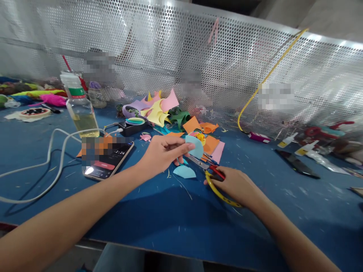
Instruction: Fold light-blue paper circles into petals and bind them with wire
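Between the thumb and fingers of my left hand (167, 153) is a rounded piece of light blue paper (196, 147), held up above the table. My right hand (234, 183) grips a pair of scissors (215, 177) with red and yellow handles. The scissor blades point left and lie just below the held paper; whether they touch it I cannot tell. On the table under my left fingers rests a fan-shaped light blue paper piece (184, 172). Orange paper (211, 143) and a pink sheet (219, 152) lie just behind the scissors.
A lit phone (110, 160) with a white cable (61, 166) lies on the left, near a bottle of yellowish liquid (83, 117). Colored paper scraps (157, 111) pile up at the back before a perforated metal panel (170, 49). A dark phone (297, 163) and glue bottles (306, 148) are on the right.
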Motion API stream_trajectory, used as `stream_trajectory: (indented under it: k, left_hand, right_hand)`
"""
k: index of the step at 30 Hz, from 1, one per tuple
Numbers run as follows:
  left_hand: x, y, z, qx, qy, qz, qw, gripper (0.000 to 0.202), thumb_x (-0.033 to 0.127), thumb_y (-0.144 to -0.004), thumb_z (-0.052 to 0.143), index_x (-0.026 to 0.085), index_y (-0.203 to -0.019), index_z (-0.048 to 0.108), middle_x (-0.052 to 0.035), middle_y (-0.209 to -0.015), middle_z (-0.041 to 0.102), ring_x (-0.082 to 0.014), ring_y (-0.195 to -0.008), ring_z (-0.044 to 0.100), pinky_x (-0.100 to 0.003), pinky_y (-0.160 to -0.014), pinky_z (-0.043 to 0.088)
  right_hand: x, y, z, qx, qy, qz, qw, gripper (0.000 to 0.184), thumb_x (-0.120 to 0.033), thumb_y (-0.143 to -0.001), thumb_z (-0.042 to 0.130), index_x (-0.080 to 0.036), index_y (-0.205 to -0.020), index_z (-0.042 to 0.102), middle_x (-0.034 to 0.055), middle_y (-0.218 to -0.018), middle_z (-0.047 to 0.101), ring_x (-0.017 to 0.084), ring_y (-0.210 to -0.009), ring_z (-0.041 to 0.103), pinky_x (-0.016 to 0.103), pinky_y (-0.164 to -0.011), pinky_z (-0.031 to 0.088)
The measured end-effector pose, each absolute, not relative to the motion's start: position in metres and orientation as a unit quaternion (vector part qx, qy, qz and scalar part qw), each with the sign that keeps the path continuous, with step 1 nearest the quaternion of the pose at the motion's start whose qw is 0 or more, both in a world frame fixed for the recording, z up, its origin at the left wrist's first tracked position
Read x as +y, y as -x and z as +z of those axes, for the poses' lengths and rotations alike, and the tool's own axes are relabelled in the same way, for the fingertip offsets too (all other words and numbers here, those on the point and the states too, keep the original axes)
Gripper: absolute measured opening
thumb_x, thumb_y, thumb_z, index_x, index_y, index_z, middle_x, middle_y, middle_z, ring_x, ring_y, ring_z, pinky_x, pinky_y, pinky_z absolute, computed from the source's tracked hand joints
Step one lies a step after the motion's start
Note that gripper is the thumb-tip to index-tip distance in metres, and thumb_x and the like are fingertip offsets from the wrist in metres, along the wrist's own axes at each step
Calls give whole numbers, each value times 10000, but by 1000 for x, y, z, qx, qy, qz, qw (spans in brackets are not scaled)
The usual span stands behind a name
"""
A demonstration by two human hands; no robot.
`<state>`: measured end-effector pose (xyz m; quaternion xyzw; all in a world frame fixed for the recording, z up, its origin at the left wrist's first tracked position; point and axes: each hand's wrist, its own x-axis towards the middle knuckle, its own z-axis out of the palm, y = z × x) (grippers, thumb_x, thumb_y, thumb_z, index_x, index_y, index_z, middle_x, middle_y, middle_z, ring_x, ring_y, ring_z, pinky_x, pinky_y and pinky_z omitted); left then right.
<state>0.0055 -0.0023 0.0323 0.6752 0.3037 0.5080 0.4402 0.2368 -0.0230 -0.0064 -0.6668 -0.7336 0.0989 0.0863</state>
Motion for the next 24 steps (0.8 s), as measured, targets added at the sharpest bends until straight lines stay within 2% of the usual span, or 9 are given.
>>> stream_trajectory:
  k: [4, 6, 9, 11, 12, 14, 17, 21, 24]
  left_hand:
    - [-1, -5, 30, 297, -676, 498, 455, 127, 285, -730, 640, 170, -679, 658, -9, -571, 641, -68, -434, 543, -174, -419, 428]
    - [-1, -6, 27, 308, -686, 481, 451, 165, 310, -726, 641, 159, -664, 669, -7, -546, 622, -69, -449, 543, -170, -426, 417]
    - [-4, -12, 17, 353, -683, 442, 462, 225, 366, -707, 646, 148, -700, 699, -8, -543, 600, -72, -481, 522, -168, -433, 397]
    - [-9, -18, 9, 364, -682, 404, 489, 243, 375, -713, 630, 147, -738, 709, -20, -616, 616, -78, -525, 521, -177, -463, 412]
    - [-11, -21, 5, 357, -682, 399, 498, 241, 368, -709, 631, 138, -707, 704, -28, -670, 623, -77, -545, 524, -180, -483, 423]
    - [-15, -25, -1, 351, -687, 398, 497, 247, 369, -701, 633, 131, -674, 694, -26, -703, 608, -70, -534, 504, -182, -470, 411]
    - [-16, -27, -9, 370, -677, 388, 504, 238, 363, -716, 619, 135, -721, 688, 6, -568, 559, -69, -495, 490, -171, -445, 376]
    - [-12, -25, -14, 394, -655, 366, 532, 302, 394, -745, 583, 129, -829, 701, -5, -560, 581, -64, -453, 468, -178, -436, 370]
    - [-11, -24, -14, 410, -659, 380, 504, 342, 419, -761, 556, 113, -769, 708, -6, -545, 563, -53, -424, 415, -181, -415, 346]
  right_hand:
    - [-16, -245, -11, -741, 666, 63, 68, 378, -498, -752, 509, -182, -886, 669, 110, -915, 689, 293, -825, 625, 370, -688, 453]
    - [-16, -244, -7, -733, 672, 51, 92, 453, -518, -758, 501, -158, -989, 649, 130, -1011, 668, 311, -911, 608, 410, -768, 452]
    - [-26, -231, 3, -723, 647, 74, 229, 529, -556, -725, 541, -159, -1065, 614, 124, -1050, 655, 294, -934, 611, 422, -820, 460]
    - [-35, -218, 8, -729, 560, 199, 339, 536, -531, -700, 589, -183, -1108, 587, 93, -1029, 668, 246, -900, 635, 360, -787, 502]
    - [-38, -211, 9, -725, 526, 253, 365, 512, -511, -695, 606, -197, -1100, 592, 79, -1021, 675, 234, -895, 640, 338, -761, 517]
    - [-42, -202, 10, -700, 532, 272, 391, 369, -472, -700, 619, -199, -944, 664, 64, -879, 709, 226, -804, 660, 322, -701, 530]
    - [-38, -199, 5, -698, 547, 234, 398, 283, -454, -689, 621, -198, -777, 704, 52, -741, 714, 231, -712, 657, 323, -642, 522]
    - [-28, -204, -5, -706, 547, 238, 381, 300, -469, -675, 638, -188, -754, 707, 49, -704, 707, 220, -674, 643, 312, -627, 508]
    - [-24, -204, -9, -697, 521, 317, 378, 328, -461, -652, 680, -184, -830, 686, 51, -775, 707, 202, -710, 641, 291, -649, 506]
